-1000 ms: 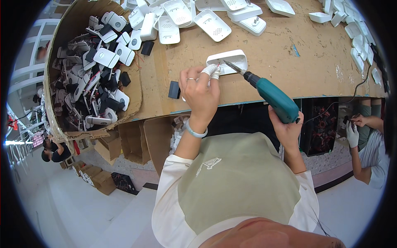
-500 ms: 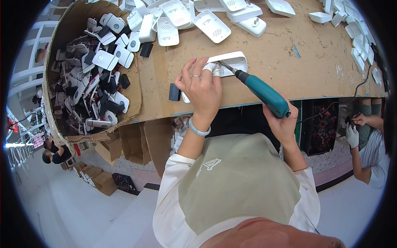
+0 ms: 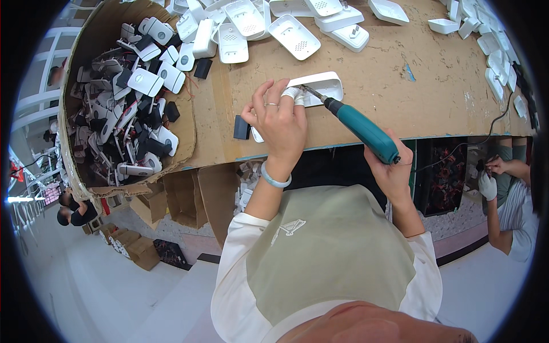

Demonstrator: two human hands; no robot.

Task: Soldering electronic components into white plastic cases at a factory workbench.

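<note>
A teal electric screwdriver [image 3: 365,131] is in my right hand [image 3: 390,161], whose fingers close round its rear end. Its bit slants up and left into a white plastic housing [image 3: 326,86] lying open side up on the bench. My left hand [image 3: 279,123] grips the left end of that housing. White wrapping covers the fingertips beside the bit, and a ring and a pale bangle show on this hand. Under the palm, the housing's near part and whatever the bit touches are hidden. Just left of the hand lies a black block [image 3: 241,127].
A large cardboard box [image 3: 189,128] of white and black wired parts stands at the left. White shells [image 3: 294,37] lie along the cardboard-topped bench's [image 3: 400,86] far side, with more at the far right [image 3: 497,68]. A co-worker's gloved hand [image 3: 488,186] is at right; a dark cable [image 3: 486,137] runs nearby.
My hands, the screwdriver and the housing hold almost the same places. At the right, the co-worker's hands have shifted slightly.
</note>
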